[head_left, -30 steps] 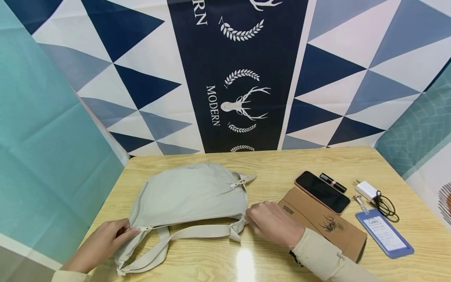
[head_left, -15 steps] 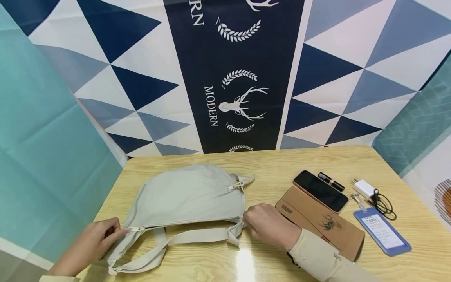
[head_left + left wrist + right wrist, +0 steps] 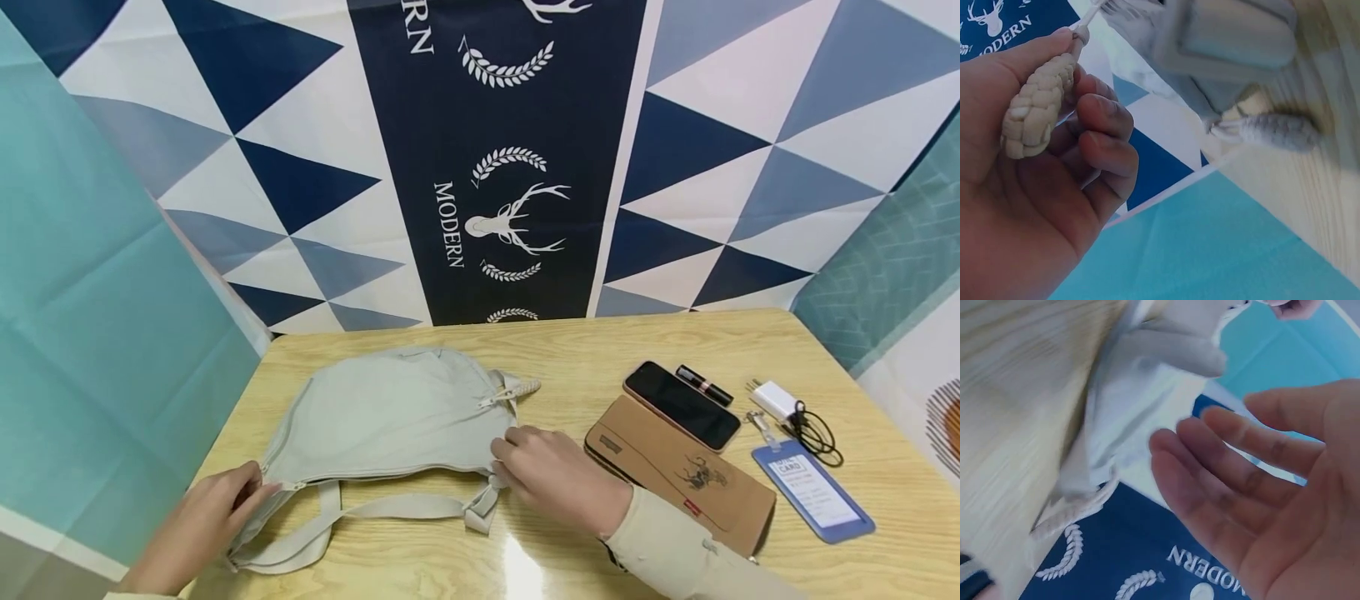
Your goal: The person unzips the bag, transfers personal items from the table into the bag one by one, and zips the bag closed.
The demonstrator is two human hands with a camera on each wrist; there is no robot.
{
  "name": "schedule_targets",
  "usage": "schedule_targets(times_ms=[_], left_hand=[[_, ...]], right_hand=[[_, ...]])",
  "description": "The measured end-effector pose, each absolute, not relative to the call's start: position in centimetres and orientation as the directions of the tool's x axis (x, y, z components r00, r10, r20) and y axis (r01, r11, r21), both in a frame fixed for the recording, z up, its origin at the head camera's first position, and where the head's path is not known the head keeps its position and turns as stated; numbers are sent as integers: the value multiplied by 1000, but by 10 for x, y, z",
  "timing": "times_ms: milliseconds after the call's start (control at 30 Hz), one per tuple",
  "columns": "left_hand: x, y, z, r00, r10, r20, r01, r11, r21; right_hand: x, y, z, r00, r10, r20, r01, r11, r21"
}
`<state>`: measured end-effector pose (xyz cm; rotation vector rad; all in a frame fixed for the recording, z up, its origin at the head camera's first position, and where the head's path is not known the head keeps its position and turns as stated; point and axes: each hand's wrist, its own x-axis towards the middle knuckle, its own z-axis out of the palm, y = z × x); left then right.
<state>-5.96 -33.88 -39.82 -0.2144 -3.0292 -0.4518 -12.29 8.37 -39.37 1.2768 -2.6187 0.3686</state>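
In the lower left of the head view we see the left hand (image 3: 202,517) at the near left end of the bag (image 3: 390,417). The left wrist view shows why it sits there: its fingers (image 3: 1100,134) are curled round a braided cord pull (image 3: 1032,112) that hangs from the zip, so it has a firm grip on that end. The grey bag lies flat in the middle left of the frame, with its strap (image 3: 390,510) lying loose along the near edge. We think it lies flat so the zip is easy to reach. A second pull (image 3: 521,387) sticks out at the bag's far right corner. Just right of the middle, the right hand (image 3: 555,479) rests on the right end of the bag. In the right wrist view its fingers (image 3: 1229,481) are spread and straight, with nothing in them, so it seems to press the cloth down to keep it in place. Further right lie a brown wallet (image 3: 678,479) with a phone (image 3: 682,406) on its far end, a lipstick (image 3: 705,385) just behind, then a white charger (image 3: 776,402) with a black cable (image 3: 817,437), and a blue card holder (image 3: 813,493) near the lower right. All of it is on a pale wood table (image 3: 600,350). Behind hangs a cloth (image 3: 495,167) with blue and white triangles and a deer, and teal cloths hang at both sides.
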Motion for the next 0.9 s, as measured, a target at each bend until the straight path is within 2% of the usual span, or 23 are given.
schedule_targets(times_ms=[233, 367, 500, 633, 800, 900], left_hand=[[-55, -330, -402, -990, 123, 68, 139, 925, 354], [-54, -328, -406, -993, 111, 44, 119, 924, 363], [-52, -329, -409, -995, 97, 13, 96, 931, 353], [-53, -326, -407, -989, 118, 90, 137, 960, 244], [-59, -295, -398, -931, 265, 252, 284, 958, 38], [-66, -268, -394, -900, 361, 245, 379, 925, 32]], right_hand=[[-124, 57, -402, -550, -772, 319, -820, 571, -32], [-125, 51, -411, -559, -764, 323, -805, 594, 12], [-125, 51, -416, -583, -756, 297, -796, 605, -21], [-127, 54, -418, -592, -751, 293, -793, 608, -44], [-132, 59, -418, -601, -736, 311, -780, 626, -25], [-135, 63, -418, -613, -728, 308, -768, 641, -15]])
